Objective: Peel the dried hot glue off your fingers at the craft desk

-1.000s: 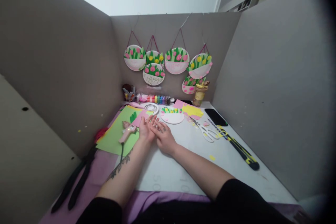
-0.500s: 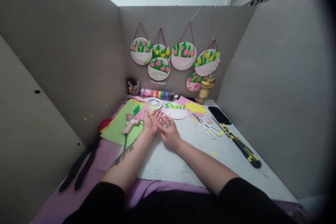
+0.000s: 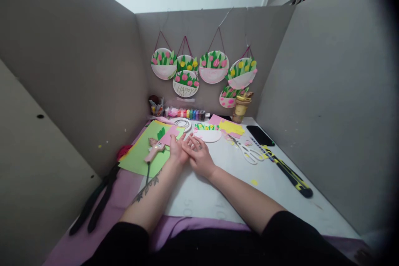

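Observation:
My left hand (image 3: 178, 149) is turned palm up over the white table, fingers spread and slightly curled. Across its palm and fingers lie the outstretched fingers of my right hand (image 3: 202, 158). I can make out nothing held in either hand. Just beyond the fingertips lies a paper plate craft (image 3: 209, 135) with a white pocket and green leaves with yellow and pink flowers. To the left, a pink hot glue gun (image 3: 155, 152) rests on green paper (image 3: 132, 162), near a pink paper piece (image 3: 169, 136).
White-handled scissors (image 3: 249, 151), a yellow-black utility knife (image 3: 293, 176) and a black phone (image 3: 261, 135) lie on the right. Black-handled pliers (image 3: 101, 199) lie on the left. Several flower plates (image 3: 214, 75) hang on the back panel, above paint pots (image 3: 190, 114) and a tan cup (image 3: 240, 110).
The view has shifted slightly. My right fingers have slid a little farther over my left palm; both hands stay together in nearly the same place. The objects on the table have not moved.

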`<state>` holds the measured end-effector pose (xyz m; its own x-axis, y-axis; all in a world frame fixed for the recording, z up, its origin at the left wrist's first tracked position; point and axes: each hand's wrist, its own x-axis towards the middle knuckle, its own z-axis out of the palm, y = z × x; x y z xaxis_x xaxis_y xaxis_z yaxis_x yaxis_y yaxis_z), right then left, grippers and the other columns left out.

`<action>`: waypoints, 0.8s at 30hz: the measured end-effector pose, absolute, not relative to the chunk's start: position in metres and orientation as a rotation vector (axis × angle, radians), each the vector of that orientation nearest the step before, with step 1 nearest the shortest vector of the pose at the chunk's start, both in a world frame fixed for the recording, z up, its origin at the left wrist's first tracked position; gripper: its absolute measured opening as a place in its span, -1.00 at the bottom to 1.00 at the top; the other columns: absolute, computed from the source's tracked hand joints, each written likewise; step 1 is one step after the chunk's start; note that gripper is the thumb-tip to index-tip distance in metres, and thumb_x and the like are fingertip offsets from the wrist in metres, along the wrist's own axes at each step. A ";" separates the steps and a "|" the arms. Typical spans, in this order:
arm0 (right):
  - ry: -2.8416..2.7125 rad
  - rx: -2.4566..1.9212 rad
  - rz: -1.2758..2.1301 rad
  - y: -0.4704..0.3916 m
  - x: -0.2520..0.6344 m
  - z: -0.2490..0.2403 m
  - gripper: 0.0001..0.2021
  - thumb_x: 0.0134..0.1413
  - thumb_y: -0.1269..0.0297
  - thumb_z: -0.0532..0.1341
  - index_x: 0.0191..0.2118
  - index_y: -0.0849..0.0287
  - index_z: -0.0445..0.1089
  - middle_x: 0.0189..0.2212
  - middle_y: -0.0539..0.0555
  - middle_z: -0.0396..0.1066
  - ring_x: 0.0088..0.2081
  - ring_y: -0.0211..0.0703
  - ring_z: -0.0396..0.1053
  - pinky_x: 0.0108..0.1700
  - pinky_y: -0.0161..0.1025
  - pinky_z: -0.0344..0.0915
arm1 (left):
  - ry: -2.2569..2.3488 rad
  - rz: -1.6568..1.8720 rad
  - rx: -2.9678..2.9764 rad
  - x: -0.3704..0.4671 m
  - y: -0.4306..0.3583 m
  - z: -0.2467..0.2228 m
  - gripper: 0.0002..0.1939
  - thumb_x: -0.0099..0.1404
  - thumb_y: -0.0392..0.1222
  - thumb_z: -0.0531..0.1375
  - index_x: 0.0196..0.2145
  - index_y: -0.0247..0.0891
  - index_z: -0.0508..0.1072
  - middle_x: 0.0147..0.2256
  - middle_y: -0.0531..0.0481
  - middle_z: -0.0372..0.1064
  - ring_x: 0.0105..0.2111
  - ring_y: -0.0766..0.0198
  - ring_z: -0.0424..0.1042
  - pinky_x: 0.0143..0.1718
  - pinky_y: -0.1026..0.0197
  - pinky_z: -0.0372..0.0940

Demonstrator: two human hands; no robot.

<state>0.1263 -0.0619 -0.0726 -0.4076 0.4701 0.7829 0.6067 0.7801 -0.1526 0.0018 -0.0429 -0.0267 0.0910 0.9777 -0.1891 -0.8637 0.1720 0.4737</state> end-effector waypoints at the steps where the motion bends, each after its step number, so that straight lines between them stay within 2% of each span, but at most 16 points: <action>1: -2.059 -0.827 -0.202 -0.062 0.126 -0.072 -0.49 -0.03 0.48 0.16 0.09 0.04 0.42 0.29 0.14 0.09 0.25 0.13 -0.01 0.21 0.13 0.11 | 0.515 1.384 0.269 0.002 -0.043 -0.027 -0.31 0.31 0.34 -0.24 0.06 -0.26 0.22 -0.03 -0.33 0.35 -0.14 -0.01 0.45 -0.20 -0.04 0.40; 6: -2.091 -0.725 -0.200 -0.061 0.128 -0.074 -0.55 -0.07 0.49 0.17 -0.02 0.02 0.50 0.29 0.08 0.10 0.26 0.11 -0.02 0.22 0.11 0.11 | 0.498 1.377 0.307 0.002 -0.043 -0.027 -0.32 0.33 0.32 -0.24 0.09 -0.25 0.23 -0.01 -0.29 0.34 -0.15 0.02 0.45 -0.19 -0.02 0.39; 12: -2.072 -0.824 -0.184 -0.062 0.128 -0.074 -0.51 -0.03 0.49 0.15 0.05 0.03 0.46 0.30 0.11 0.08 0.26 0.14 -0.03 0.21 0.15 0.10 | 0.518 1.385 0.272 0.002 -0.042 -0.029 -0.28 0.31 0.33 -0.17 0.16 -0.28 0.16 0.02 -0.34 0.31 -0.08 -0.01 0.43 -0.13 -0.02 0.37; 15: -2.092 -0.733 -0.179 -0.063 0.128 -0.074 -0.55 -0.05 0.49 0.16 -0.02 0.02 0.50 0.31 0.08 0.08 0.27 0.11 -0.03 0.23 0.14 0.10 | 0.496 1.398 0.274 0.003 -0.042 -0.028 -0.30 0.32 0.33 -0.19 0.15 -0.26 0.17 0.01 -0.30 0.33 -0.12 0.01 0.44 -0.16 -0.01 0.38; 20: -2.060 -0.762 -0.177 -0.063 0.127 -0.074 -0.50 -0.05 0.52 0.15 0.06 0.08 0.45 0.32 0.14 0.04 0.27 0.12 -0.04 0.23 0.14 0.10 | 0.537 1.383 0.244 0.003 -0.043 -0.027 -0.33 0.32 0.32 -0.19 0.11 -0.24 0.19 -0.01 -0.30 0.34 -0.15 0.02 0.45 -0.18 0.00 0.38; 24: -2.064 -0.743 -0.167 -0.063 0.128 -0.074 -0.52 -0.07 0.52 0.16 0.01 0.05 0.48 0.32 0.10 0.04 0.27 0.12 -0.03 0.23 0.14 0.10 | 0.496 1.387 0.284 0.003 -0.044 -0.026 -0.34 0.33 0.31 -0.21 0.08 -0.24 0.21 -0.04 -0.29 0.35 -0.18 0.04 0.46 -0.20 0.00 0.38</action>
